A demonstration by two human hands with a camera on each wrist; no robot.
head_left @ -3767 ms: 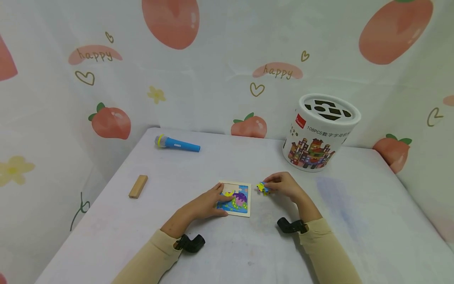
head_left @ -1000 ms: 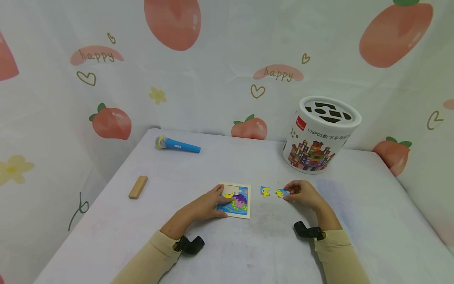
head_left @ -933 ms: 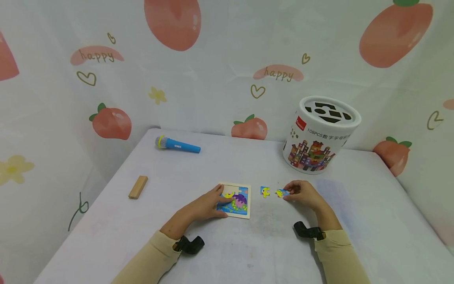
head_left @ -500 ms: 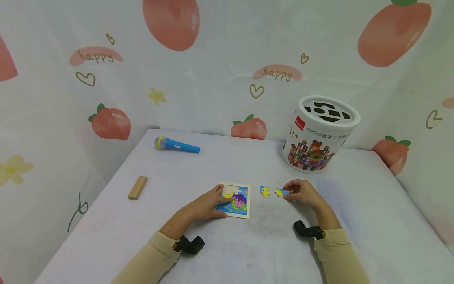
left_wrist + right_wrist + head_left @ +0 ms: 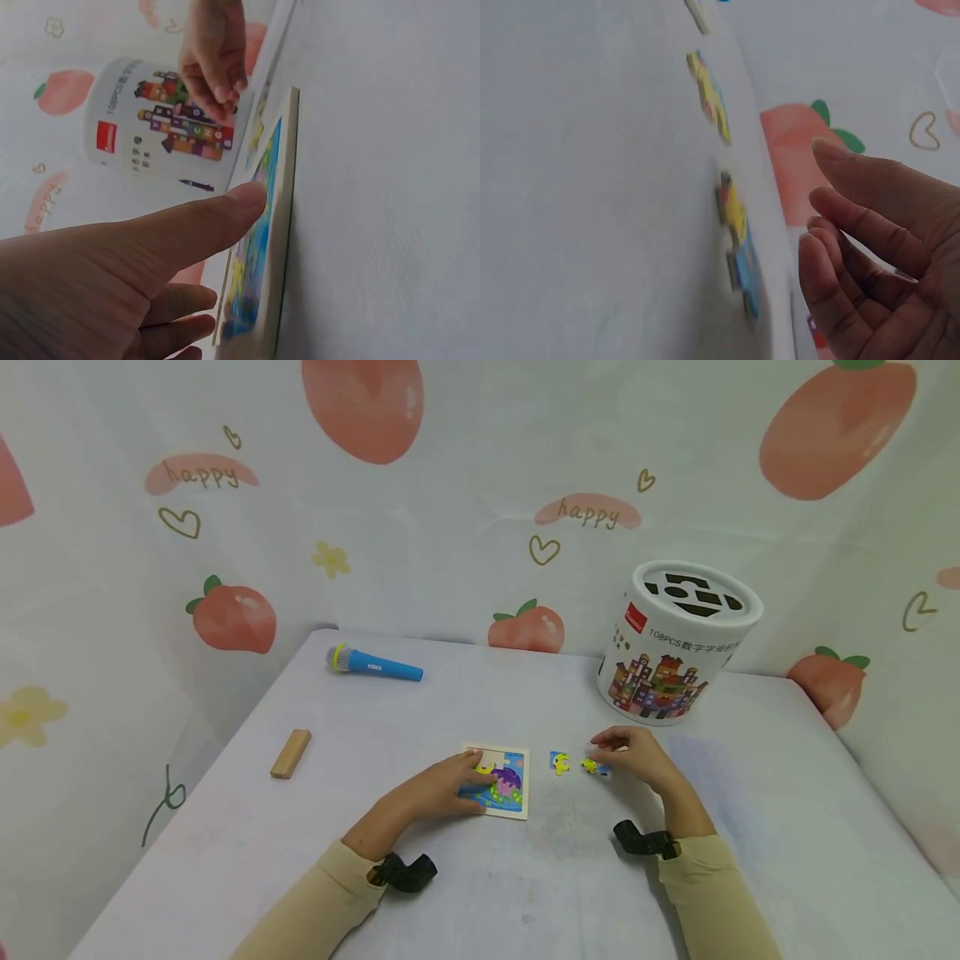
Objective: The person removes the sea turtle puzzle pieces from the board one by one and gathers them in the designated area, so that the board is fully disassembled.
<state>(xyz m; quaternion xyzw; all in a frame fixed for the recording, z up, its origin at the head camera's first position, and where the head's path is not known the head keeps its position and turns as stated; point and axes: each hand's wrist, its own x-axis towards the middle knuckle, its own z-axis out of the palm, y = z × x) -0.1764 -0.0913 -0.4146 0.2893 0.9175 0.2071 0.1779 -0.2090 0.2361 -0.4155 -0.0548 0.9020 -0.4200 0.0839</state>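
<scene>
A small wooden jigsaw tray (image 5: 525,797) with a purple, blue and yellow picture lies mid-table. Over its left side my left hand (image 5: 433,792) is spread, fingers relaxed; in the left wrist view the thumb (image 5: 214,225) reaches across the picture. Bare wood shows in the tray's upper part. To the right lie two jigsaw pieces: a blue and yellow one (image 5: 559,763) nearer the tray, and another (image 5: 737,240), partly hidden in the head view by my right hand (image 5: 637,756). That hand hovers just off the second piece, fingers loosely bent, nothing between them.
A large white block bucket (image 5: 675,652) with a cut-out lid stands at the back right. A blue toy microphone (image 5: 378,665) lies at the back left, with a wooden block (image 5: 291,754) nearer the left edge. A peach-print cloth (image 5: 450,510) hangs behind the table.
My right hand carried the second jigsaw piece rightward, away from the first, and has just let go and lifted. My left hand stays over the tray, its fingers shifted slightly.
</scene>
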